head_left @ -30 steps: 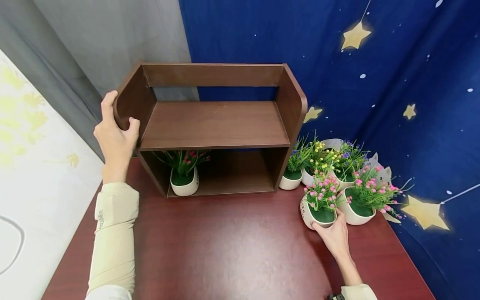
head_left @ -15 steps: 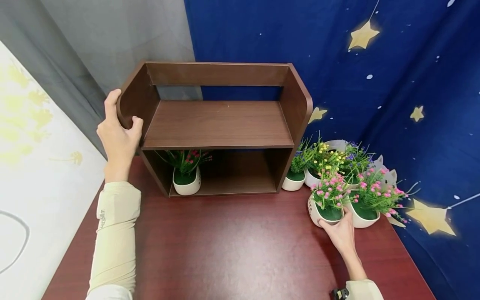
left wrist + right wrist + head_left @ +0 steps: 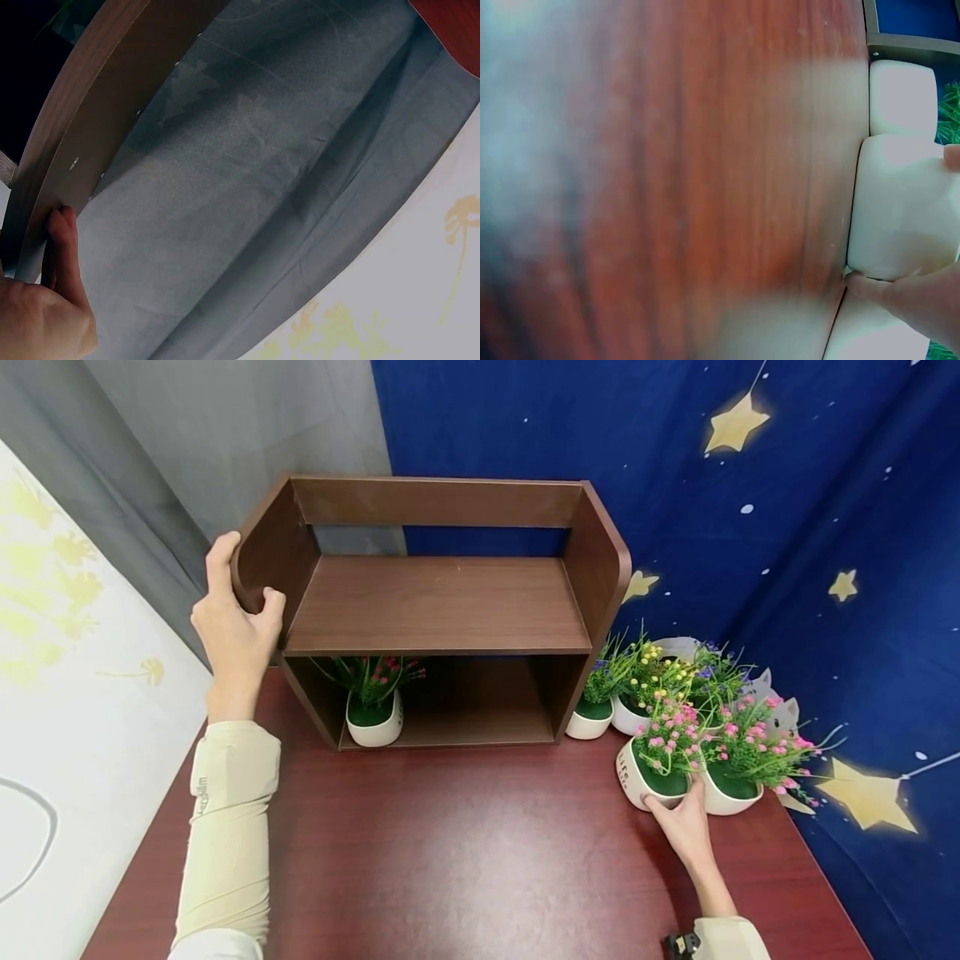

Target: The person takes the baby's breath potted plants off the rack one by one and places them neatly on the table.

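My left hand [image 3: 236, 627] grips the left side panel of a dark brown two-tier wooden shelf [image 3: 442, 602], fingers behind its edge and thumb on the inner face. In the left wrist view, fingertips [image 3: 64, 225] press on the panel's outer side. Towards the right of the table, my right hand [image 3: 686, 827] holds a white pot [image 3: 633, 777] with pink flowers and "Life" lettering, thumb at its front rim. The right wrist view shows the pot's white wall [image 3: 904, 210] close beside its neighbours, with the thumb and a finger on it.
One potted plant [image 3: 375, 722] with dark pink flowers stands in the shelf's lower left. Right of the shelf are a blue-flowered pot [image 3: 590, 722], a yellow-flowered pot [image 3: 628, 718] and another pink-flowered pot [image 3: 731, 802]. Curtains [image 3: 510, 418] hang behind the reddish-brown table [image 3: 450, 860].
My right hand and its pot have shifted slightly right, towards the other pink-flowered pot, and the lettering shows more. My left hand keeps its grip on the shelf. The head view has drifted a little.
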`<state>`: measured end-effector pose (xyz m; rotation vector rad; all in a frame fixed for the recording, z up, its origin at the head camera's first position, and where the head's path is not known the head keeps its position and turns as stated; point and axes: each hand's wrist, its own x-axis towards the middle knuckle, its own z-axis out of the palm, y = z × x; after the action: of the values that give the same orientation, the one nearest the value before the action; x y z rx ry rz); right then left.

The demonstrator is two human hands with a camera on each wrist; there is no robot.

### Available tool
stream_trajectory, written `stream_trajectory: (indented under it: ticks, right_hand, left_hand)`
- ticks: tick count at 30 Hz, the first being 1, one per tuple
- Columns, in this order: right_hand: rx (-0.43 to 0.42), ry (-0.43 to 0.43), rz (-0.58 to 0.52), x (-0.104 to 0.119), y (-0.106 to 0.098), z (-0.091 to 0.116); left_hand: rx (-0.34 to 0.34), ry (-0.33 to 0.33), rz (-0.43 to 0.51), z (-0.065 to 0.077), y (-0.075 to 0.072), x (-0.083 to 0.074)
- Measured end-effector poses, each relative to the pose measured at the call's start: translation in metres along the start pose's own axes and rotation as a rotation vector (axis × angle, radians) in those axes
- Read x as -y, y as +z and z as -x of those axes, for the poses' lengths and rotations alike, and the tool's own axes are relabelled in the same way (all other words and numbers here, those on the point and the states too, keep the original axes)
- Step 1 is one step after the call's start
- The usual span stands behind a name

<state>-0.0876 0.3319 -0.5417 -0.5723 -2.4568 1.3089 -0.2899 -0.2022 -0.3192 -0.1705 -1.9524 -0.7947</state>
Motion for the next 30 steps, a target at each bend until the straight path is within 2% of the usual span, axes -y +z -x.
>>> stream_trajectory:
  ticks: [4,8,13,17,21,26,30]
  right_hand:
    - [-0.041,-0.004,-0.032,0.003,0.002,0.006]
    - [-0.088,-0.006,-0.053,0.008,-0.001,0.017]
    - [-0.083,0.009,-0.077,0.017,-0.003,0.034]
    - [-0.102,0.05,-0.051,0.025,-0.004,0.046]
    - [-0.129,0.107,0.007,0.03,-0.006,0.057]
    - [-0.113,0.169,0.022,0.033,-0.003,0.071]
    - [-0.061,0.189,-0.014,0.04,0.005,0.084]
  left_hand:
    - [-0.006,0.006,-0.006,-0.001,-0.003,0.0]
    - [0.011,0.015,0.006,-0.001,0.001,-0.002]
    - [0.009,0.019,0.011,-0.001,0.003,-0.001]
    - [-0.004,0.047,0.008,-0.001,0.001,0.002]
    - [0.001,0.025,0.001,-0.002,0.002,0.003]
    - [0.017,0.025,0.0,-0.002,0.001,0.001]
    - [0.023,0.02,0.008,-0.001,-0.001,-0.001]
